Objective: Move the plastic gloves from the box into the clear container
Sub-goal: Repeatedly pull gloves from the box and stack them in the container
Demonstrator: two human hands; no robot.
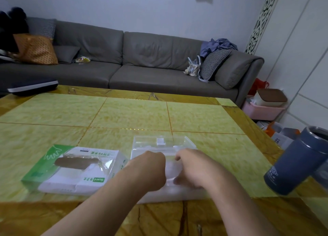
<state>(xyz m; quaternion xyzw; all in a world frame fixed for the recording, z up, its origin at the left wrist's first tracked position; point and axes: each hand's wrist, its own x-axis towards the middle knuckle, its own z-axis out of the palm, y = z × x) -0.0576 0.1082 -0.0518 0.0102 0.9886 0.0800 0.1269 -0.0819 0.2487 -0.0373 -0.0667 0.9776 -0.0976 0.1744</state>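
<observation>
The table [133, 115], a yellow-green tiled surface with brown borders, fills the lower half of the frame. The box [74, 170], green and white with a torn oval opening on its top face, lies flat at lower left of centre. Just to the right of it stands the clear container [160, 144], its hinged lid raised at the far side with a small white latch at the top edge. The plastic gloves [171, 172] appear as a pale, translucent stack inside the container, between the two hands; the edges of the stack are hard to separate from the container walls, so its exact extent cannot be stated. The left hand [149, 170] sits at the left edge of the container with fingers curled under, knuckles up, apparently gripping the left side of the glove stack. The right hand [191, 168] sits at the right edge, its fingers bent downward onto the stack; whether it pinches the gloves or only presses on them cannot be determined from this view. Both forearms enter from the bottom of the frame. A dark blue cup [300, 163] stands tilted by lens distortion at the right edge, near the table corner. A grey sofa [142, 63] spans the upper half of the frame, carrying cushions and a small bag, with a pink bin at the far right.
</observation>
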